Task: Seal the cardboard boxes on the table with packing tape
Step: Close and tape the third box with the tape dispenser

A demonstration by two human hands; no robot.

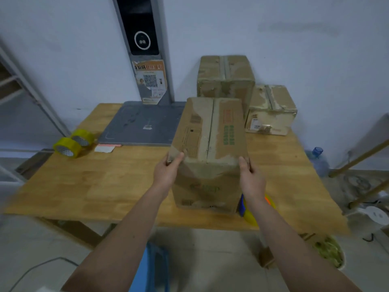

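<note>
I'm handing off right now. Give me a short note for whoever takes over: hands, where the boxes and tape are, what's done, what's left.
Left hand grips the near box at its top left corner; right hand holds its top right edge.
The near box stands on the table; its top seam shows no tape.
Two back boxes, large and small, have tape strips along their tops.
Two yellow tape rolls lie at the table's left edge; a yellow and blue object, partly hidden, sits right of the near box.
Left: tape the near box's seam.

Single head view, close, looking forward-down over table (pixel 88 186).
</note>
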